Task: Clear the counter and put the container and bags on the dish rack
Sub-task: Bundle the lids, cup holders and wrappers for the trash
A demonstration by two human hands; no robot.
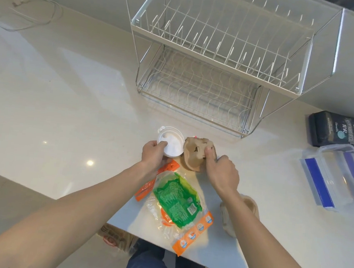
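My left hand (153, 156) grips a white plastic cup lid (171, 144) at its near edge, on the counter. My right hand (222, 171) presses on a crumpled brown paper cup holder (192, 155) right beside the lid. Just in front of me lies a clear bag with green and orange print (177, 203), with an orange wrapper (146, 190) half under it. A clear plastic container with blue clips (337, 179) rests at the right. A black bag (342, 131) lies behind it. The two-tier wire dish rack (214, 57) stands empty at the back.
Another brown paper piece (249, 207) lies partly hidden under my right forearm. A white cable (29, 15) is coiled at the far left of the counter (55, 99). The counter's near edge runs diagonally below my arms, and a printed bag (115, 236) lies on the floor.
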